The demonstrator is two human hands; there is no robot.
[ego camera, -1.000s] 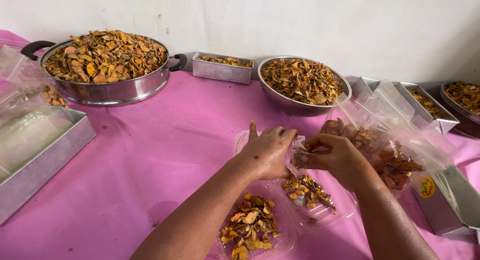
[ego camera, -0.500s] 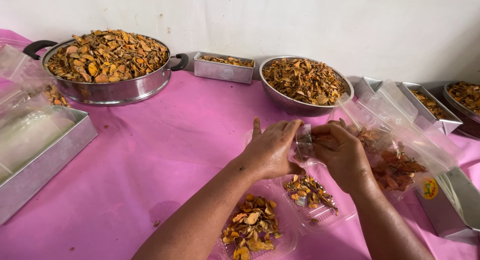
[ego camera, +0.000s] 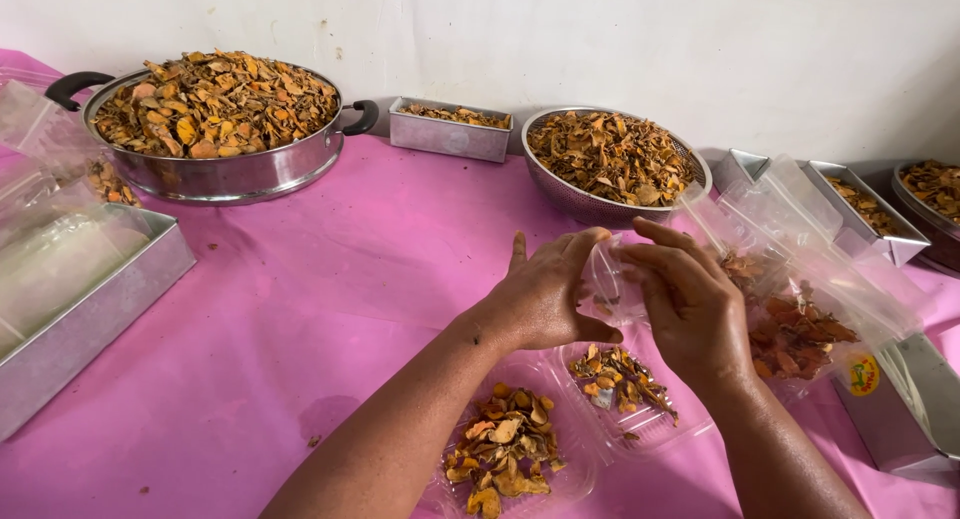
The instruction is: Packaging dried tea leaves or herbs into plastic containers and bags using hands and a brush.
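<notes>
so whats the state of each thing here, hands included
left hand: fingers pinching the small clear bag
right hand: fingers on the same bag
small clear bag: held up, nearly empty
big pot: heaped with dried slices
colander: full
clear tray: open, partly filled

Both hands met above a pink table cover (ego camera: 330, 279). The left hand (ego camera: 545, 294) and the right hand (ego camera: 690, 304) pinched a small clear plastic bag (ego camera: 607, 279) between their fingers. Just below lay clear bags of dried orange-brown slices (ego camera: 505, 449). To the right, more filled bags (ego camera: 800, 329) leaned on a metal tray (ego camera: 900, 399). At the back stood a large steel pan (ego camera: 215, 114) and a steel colander (ego camera: 612, 159), both heaped with the slices, with a small rectangular tin (ego camera: 450, 129) between them.
</notes>
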